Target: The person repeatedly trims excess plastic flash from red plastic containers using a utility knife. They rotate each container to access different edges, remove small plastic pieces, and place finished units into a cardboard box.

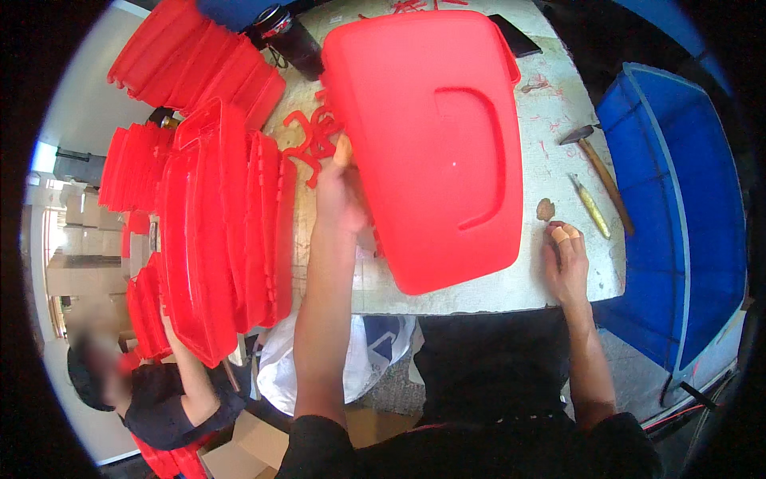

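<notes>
A large red plastic case [431,152] with a curved groove in its face is held up over the worktable [375,299]. My left hand [339,195] grips it by the left edge; the case hides part of the fingers, and an orange cover shows on one fingertip. To the right of the case, my right hand [568,263] is low over the table with curled fingers, some wearing pale orange covers. Something small and reddish shows at its fingertips, too small to name. Close by are a brown patch [545,209], a yellow-handled tool [590,207] and a hammer [608,180].
Stacked red plastic shells [223,231] crowd the left side, with more stacks [195,60] behind. Red offcuts [311,140] and a dark cup [287,40] lie beyond the case. A blue bin [646,215] stands right. At lower left, another person [171,399] handles red shells.
</notes>
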`<state>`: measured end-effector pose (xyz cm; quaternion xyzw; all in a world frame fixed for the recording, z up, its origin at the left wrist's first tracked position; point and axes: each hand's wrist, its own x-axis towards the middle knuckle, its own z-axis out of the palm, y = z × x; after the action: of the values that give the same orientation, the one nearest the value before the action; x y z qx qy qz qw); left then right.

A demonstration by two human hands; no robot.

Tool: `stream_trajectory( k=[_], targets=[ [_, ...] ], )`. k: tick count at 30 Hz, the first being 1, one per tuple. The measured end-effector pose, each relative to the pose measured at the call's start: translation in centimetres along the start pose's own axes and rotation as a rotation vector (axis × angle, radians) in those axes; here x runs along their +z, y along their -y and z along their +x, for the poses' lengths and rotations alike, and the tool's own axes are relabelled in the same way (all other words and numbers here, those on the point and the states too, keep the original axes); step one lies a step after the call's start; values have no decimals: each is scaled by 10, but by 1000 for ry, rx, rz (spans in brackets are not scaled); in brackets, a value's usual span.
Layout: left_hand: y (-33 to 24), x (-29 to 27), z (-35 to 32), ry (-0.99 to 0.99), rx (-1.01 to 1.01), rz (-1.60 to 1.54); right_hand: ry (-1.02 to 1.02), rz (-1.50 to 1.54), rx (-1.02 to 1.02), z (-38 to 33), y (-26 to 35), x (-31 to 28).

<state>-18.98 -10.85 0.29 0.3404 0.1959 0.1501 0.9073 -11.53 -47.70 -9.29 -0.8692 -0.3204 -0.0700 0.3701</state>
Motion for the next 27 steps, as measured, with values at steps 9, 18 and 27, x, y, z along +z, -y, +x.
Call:
stream_trajectory(
  k=[9, 18, 27],
  targets=[
    [21, 111, -101, 310, 644, 1665, -159, 536, 291, -31, -29, -25],
    [96, 110, -86, 829, 348, 1768, -251, 568, 352, -65, -56, -57],
    [-26, 102, 196, 33, 486, 2246, -223, 396, 330, -60, -48, -54]
  ],
)
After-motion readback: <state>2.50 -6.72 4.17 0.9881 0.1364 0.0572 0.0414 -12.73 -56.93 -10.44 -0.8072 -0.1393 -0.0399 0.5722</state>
